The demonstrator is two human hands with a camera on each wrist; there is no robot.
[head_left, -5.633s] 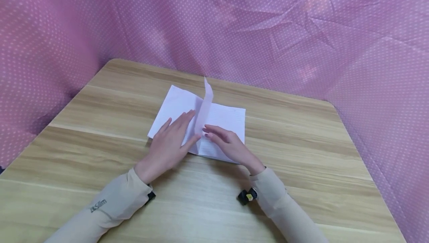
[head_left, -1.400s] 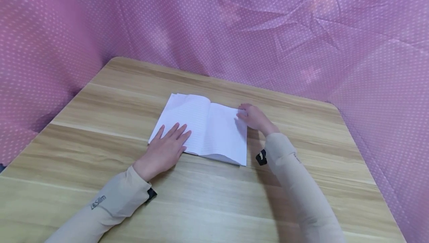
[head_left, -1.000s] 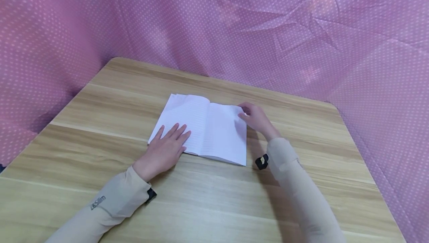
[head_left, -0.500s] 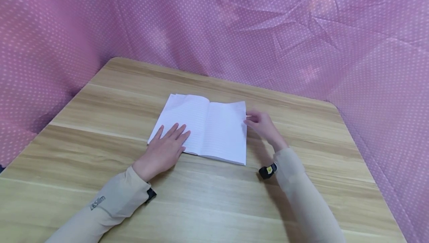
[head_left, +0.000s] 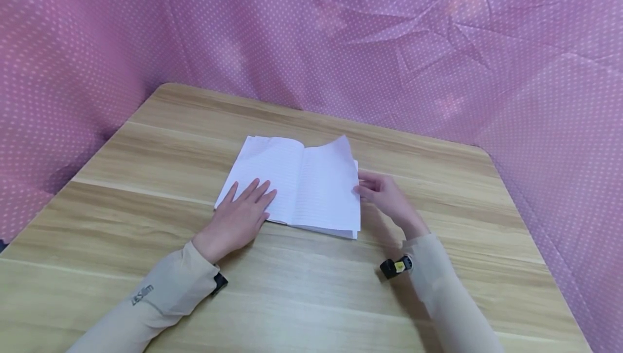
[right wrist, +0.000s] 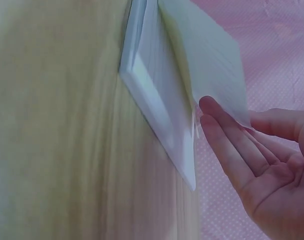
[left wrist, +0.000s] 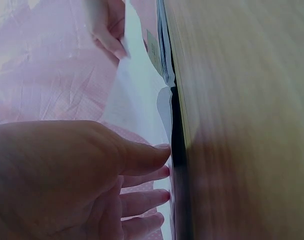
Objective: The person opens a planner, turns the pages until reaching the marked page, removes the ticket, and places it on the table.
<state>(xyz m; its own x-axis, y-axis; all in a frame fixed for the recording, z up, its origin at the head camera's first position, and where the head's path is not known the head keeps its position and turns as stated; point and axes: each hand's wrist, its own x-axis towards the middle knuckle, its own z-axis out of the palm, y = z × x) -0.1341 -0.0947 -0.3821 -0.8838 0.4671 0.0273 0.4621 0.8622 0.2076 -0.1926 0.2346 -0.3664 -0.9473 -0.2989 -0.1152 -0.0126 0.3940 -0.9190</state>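
Observation:
An open notebook point(head_left: 265, 166) with lined white pages lies mid-table. My left hand point(head_left: 236, 223) rests with spread, straight fingers on the lower part of its left-hand side; the left wrist view shows those fingertips point(left wrist: 163, 196) on the paper. At the notebook's right edge, my right hand point(head_left: 386, 199) pinches a page point(head_left: 331, 180) between thumb and fingers. That page point(right wrist: 212, 65) stands lifted off the stack below, its far corner curling up. In the right wrist view the thumb is on one face of the page and the fingers point(right wrist: 227, 145) are behind it.
The wood-grain table point(head_left: 302, 288) extends around the notebook on all sides. Pink dotted cloth point(head_left: 311, 39) hangs behind and beside it. A black wrist camera point(head_left: 395, 267) sits below the right sleeve.
My right hand came from the notebook's middle to its right edge, then slid from the upper corner toward me. The page there has risen and curled. My left hand has stayed put lately.

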